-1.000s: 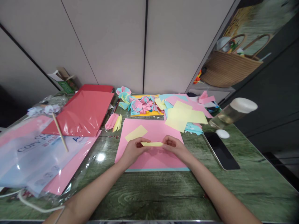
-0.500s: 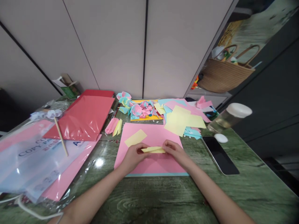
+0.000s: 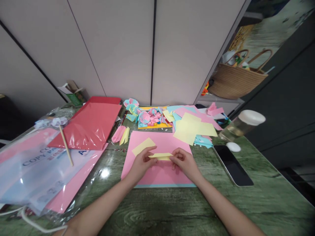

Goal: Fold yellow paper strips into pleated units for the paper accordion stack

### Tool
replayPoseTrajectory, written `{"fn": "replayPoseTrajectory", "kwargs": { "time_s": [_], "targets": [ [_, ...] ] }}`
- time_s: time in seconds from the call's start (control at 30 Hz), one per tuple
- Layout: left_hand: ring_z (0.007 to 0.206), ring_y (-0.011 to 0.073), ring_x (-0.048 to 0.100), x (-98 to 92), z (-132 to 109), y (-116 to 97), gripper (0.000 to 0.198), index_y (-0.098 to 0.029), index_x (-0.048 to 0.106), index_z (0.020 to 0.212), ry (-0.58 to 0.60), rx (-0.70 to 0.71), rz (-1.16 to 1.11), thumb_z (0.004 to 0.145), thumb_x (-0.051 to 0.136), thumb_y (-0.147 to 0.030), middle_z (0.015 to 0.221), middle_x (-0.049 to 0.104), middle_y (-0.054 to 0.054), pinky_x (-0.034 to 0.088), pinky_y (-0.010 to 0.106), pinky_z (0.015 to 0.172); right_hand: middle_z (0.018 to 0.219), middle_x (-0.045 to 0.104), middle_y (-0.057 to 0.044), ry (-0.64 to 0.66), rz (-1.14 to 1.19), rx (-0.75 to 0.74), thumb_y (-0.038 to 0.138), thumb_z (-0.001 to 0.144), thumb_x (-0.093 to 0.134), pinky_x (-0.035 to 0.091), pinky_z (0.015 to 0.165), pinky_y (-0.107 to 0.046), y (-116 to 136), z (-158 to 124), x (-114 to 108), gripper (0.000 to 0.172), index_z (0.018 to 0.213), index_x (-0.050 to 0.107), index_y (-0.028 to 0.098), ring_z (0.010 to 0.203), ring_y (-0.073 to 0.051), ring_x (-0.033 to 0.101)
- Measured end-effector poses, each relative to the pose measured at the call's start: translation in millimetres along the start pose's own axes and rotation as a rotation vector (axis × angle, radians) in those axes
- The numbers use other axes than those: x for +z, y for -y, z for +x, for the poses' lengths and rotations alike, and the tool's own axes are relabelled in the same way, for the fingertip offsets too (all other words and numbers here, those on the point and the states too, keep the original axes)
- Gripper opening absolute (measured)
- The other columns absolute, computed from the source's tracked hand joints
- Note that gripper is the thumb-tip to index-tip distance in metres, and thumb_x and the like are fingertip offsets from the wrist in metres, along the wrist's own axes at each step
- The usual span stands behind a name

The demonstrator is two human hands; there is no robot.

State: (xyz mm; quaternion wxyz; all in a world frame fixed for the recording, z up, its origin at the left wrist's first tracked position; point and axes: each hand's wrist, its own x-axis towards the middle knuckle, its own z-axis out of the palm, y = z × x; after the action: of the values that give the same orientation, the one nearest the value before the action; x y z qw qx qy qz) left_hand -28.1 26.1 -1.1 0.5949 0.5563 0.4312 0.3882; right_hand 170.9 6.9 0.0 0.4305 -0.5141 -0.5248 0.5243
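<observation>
A narrow folded strip of yellow paper [image 3: 161, 156] is held between both hands above a pink sheet [image 3: 159, 175]. My left hand [image 3: 143, 161] pinches its left end between thumb and fingers. At the right end, my right hand [image 3: 183, 160] grips the strip with thumb and forefinger, the other fingers curled. Behind my left hand, a flat yellow rectangle [image 3: 143, 146] lies on the pink sheet. A pale blue edge shows beneath the pink sheet's front side.
Folded pink and yellow strips [image 3: 124, 135], paper flowers [image 3: 144, 117] and loose yellow sheets [image 3: 189, 127] lie behind. A phone [image 3: 233, 165], white oval object [image 3: 233, 147] and bottle [image 3: 242, 124] stand or lie right. Red folders [image 3: 91, 123] and plastic-wrapped paper [image 3: 36, 170] cover the left.
The left fingers have lifted slightly and spread above the strip's end. My right fingers have shifted a little lower around the other end, and the strip shows a different side.
</observation>
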Motion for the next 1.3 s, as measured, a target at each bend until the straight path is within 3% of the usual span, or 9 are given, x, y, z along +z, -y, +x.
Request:
{"fn": "replayPoseTrajectory", "kwargs": {
  "time_s": [0.2,0.33,0.47,0.53,0.67,0.87,1.07,1.3],
  "targets": [
    [0.066,0.0113,0.053,-0.7,0,-6,0.019,-0.015,0.066,0.082,-0.038,0.051,0.043,0.066,0.06,-0.021,0.081,0.058,0.003,0.042,0.021,0.055,0.06,0.056,0.005,-0.016,-0.005,-0.014,0.035,0.072,0.059,0.039,0.037,-0.02,-2,1,0,0.019,0.08,0.049,0.021,0.047,-0.011,0.055],
    [0.055,0.0078,0.048,-2.7,-1,-8,0.019,-0.017,0.067,0.082,-0.052,0.037,0.061,0.066,0.058,-0.021,0.07,0.054,0.0,0.037,0.018,0.046,0.066,0.057,0.005,0.03,0.001,-0.01,0.031,0.075,0.055,0.037,0.036,-0.018,-1,0,-1,0.016,0.084,0.047,0.021,0.046,-0.009,0.055],
    [0.035,0.0057,0.037,-4.1,-2,-6,0.023,-0.016,0.064,0.091,-0.016,-0.028,0.048,0.072,0.053,-0.025,0.045,0.043,-0.007,0.03,0.017,0.036,0.053,0.053,0.009,0.129,0.026,0.024,0.036,0.08,0.049,0.024,0.028,-0.016,2,-1,-2,0.016,0.087,0.045,0.022,0.028,-0.005,0.039],
    [0.032,0.0065,0.038,-4.1,-2,-5,0.026,-0.015,0.062,0.095,0.008,-0.045,0.031,0.074,0.051,-0.028,0.04,0.041,-0.008,0.029,0.017,0.034,0.052,0.055,0.008,0.16,0.045,0.035,0.038,0.08,0.049,0.025,0.028,-0.017,3,-1,-3,0.018,0.087,0.044,0.022,0.028,-0.007,0.042],
    [0.055,0.0122,0.057,-3.1,0,-1,0.027,-0.014,0.062,0.091,0.024,0.003,-0.003,0.071,0.059,-0.033,0.063,0.061,0.001,0.042,0.021,0.047,0.07,0.062,0.002,0.137,0.082,0.023,0.036,0.075,0.056,0.043,0.042,-0.022,2,1,-4,0.02,0.082,0.044,0.022,0.055,-0.014,0.062],
    [0.085,0.0181,0.06,-1.1,3,6,0.029,-0.016,0.061,0.09,0.009,0.104,-0.005,0.068,0.067,-0.033,0.095,0.063,0.007,0.049,0.031,0.075,0.069,0.061,0.001,0.062,0.069,-0.004,0.031,0.067,0.066,0.047,0.056,-0.026,-1,4,-4,0.022,0.078,0.049,0.021,0.064,-0.014,0.062],
    [0.082,0.0153,0.061,-0.4,-1,5,0.04,-0.02,0.052,0.109,-0.006,0.142,0.056,0.072,0.065,-0.029,0.101,0.06,0.005,0.049,0.03,0.076,0.068,0.058,0.002,0.002,0.018,-0.042,0.031,0.065,0.068,0.047,0.061,-0.027,-1,4,-4,0.021,0.075,0.053,0.021,0.065,-0.013,0.058],
    [0.087,0.0171,0.06,-0.9,-3,4,0.019,-0.019,0.064,0.092,-0.031,0.141,0.124,0.073,0.063,-0.025,0.094,0.064,0.004,0.047,0.029,0.078,0.079,0.058,0.0,0.007,-0.038,-0.112,0.029,0.068,0.067,0.046,0.066,-0.027,4,0,-4,0.02,0.081,0.054,0.021,0.074,-0.014,0.057]
  ]
}}
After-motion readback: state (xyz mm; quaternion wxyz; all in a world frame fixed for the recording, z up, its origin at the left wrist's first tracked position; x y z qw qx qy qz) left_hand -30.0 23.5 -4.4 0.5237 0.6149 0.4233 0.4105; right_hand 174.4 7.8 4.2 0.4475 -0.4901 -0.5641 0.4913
